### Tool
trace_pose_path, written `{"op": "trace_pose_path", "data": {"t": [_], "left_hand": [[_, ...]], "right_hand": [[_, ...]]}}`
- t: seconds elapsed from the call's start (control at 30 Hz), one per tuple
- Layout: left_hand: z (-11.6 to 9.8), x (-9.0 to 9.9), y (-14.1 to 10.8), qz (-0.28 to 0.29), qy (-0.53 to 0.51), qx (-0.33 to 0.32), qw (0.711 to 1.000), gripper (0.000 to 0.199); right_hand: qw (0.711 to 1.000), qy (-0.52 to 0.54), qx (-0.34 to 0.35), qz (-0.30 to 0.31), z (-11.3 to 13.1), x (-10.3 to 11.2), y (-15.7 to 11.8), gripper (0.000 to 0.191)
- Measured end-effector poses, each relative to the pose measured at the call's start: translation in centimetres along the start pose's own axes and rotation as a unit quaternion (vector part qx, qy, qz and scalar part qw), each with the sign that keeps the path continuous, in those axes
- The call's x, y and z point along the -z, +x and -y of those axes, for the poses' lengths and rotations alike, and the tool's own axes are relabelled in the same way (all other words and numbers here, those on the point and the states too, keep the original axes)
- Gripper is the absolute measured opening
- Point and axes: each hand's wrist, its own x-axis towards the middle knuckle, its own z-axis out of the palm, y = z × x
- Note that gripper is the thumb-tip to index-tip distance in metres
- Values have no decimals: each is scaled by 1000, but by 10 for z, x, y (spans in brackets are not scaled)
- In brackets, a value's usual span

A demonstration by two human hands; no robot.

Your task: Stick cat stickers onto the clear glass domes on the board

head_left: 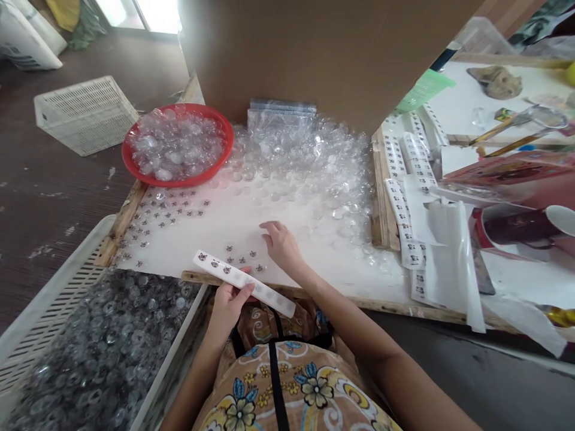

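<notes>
My left hand (231,305) grips a white strip of cat-face stickers (244,281) between thumb and fingers at the table's front edge. A few dark cat faces show at the strip's left end; the rest looks bare. My right hand (282,244) hovers over the white tabletop (224,209), fingers bent and slightly apart, with nothing visible in them. Just left of it lie several clear round pieces with cat faces (242,260). More of these stickered pieces (168,212) are spread over the left side. Plain clear pieces (323,155) are heaped at the back and right.
A red basin (179,181) full of clear pieces stands at the back left. Below it, a white crate (101,230) holds many pieces. A cardboard sheet (291,60) rises behind the table. On the right are sticker strips (398,209), a dark mug (516,226) and scissors (507,129).
</notes>
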Motion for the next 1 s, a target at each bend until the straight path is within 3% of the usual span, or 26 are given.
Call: {"op": "trace_pose_path", "data": {"t": [0.13,0.27,0.4,0.53,0.6,0.7,0.8,1.0], "left_hand": [[4,1,-3,4,-4,-5,1000,61],[12,0,-4,4,2,-10,1000,60],[13,-3,-2,14,17,-10,1000,58],[10,-6,0,1,61,-27,998,43],[10,-7,2,-8,66,-34,997,40],[11,-7,3,-24,65,-45,997,36],[10,-8,4,-42,78,-56,994,33],[4,-10,4,-17,47,-4,999,40]], "right_hand": [[999,-43,12,-13,-25,9,7,32],[998,-48,38,-10,-35,19,-15,26],[997,45,39,-51,-4,24,-36,17],[970,230,43,72,44,14,-44,12],[963,254,37,86,59,5,-48,7],[980,185,53,43,64,-4,-54,3],[987,145,60,40,61,-6,-56,6],[959,272,-25,76,58,-2,-50,7]]}}
